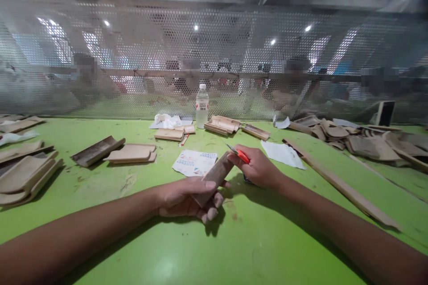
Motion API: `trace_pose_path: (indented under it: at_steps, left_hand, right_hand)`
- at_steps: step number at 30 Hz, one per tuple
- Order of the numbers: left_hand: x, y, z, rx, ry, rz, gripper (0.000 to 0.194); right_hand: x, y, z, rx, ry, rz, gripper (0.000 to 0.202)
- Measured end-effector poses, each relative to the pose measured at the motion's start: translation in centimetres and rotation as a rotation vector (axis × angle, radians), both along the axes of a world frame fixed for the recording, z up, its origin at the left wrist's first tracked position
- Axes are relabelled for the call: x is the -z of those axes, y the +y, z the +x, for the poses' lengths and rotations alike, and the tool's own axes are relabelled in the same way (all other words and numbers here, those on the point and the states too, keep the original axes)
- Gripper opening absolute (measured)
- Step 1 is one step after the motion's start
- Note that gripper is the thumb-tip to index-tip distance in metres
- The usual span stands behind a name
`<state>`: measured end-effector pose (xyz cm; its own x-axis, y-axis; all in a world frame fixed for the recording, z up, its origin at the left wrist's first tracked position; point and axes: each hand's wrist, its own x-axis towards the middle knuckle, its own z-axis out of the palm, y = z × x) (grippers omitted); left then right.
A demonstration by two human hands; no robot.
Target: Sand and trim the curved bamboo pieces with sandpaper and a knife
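Note:
My left hand (190, 198) is closed round the near end of a brown, curved wooden piece (217, 173), thumb on top and fingers beneath. The piece slants up and to the right, just above the green table. At its far end, my right hand (259, 167) is closed on a small red-handled tool (242, 156) with a thin pointed metal tip, possibly a craft knife. The tip points up and to the left, past the end of the piece. Behind the piece lies a sheet of paper (192, 161) printed "coated abrasive".
The green table (160, 249) carries several curved wooden pieces (129, 153) on the left and a heap of them (371, 140) on the right. A long wooden strip (344, 187) lies right of my hand. A water bottle (202, 109) stands before a perforated metal screen (140, 53).

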<state>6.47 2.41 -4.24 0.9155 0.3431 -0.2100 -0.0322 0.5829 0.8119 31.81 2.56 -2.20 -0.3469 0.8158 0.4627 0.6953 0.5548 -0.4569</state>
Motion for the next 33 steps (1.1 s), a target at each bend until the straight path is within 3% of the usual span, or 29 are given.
trace_pose_path:
  at_steps: [5, 8, 12, 24, 28, 33]
  left_hand:
    - [-0.1, -0.4, 0.5, -0.081, 0.040, 0.078, 0.042]
    - [0.2, -0.6, 0.9, -0.113, 0.043, 0.125, 0.032]
    - [0.3, -1.0, 1.4, -0.176, 0.065, 0.232, 0.038]
    - [-0.1, -1.7, 1.9, -0.289, 0.135, 0.410, 0.050]
    - [-0.2, -2.3, 2.2, -0.401, 0.255, 0.496, 0.046]
    - [0.4, -2.7, 2.5, -0.538, 0.322, 0.488, 0.051]
  right_hand:
    - [-0.1, -0.6, -0.2, 0.022, -0.004, 0.055, 0.035]
    - [-0.1, -0.8, -0.3, 0.119, -0.148, 0.070, 0.026]
    - [0.0, -1.0, -1.0, 0.129, -0.336, 0.025, 0.016]
    - [0.7, -2.4, -3.0, 0.021, -0.569, -0.024, 0.005]
    - [0.4, -2.2, -2.7, 0.041, -0.603, 0.000, 0.006]
    - [0.4, -1.9, -2.7, 0.068, -0.609, 0.051, 0.010]
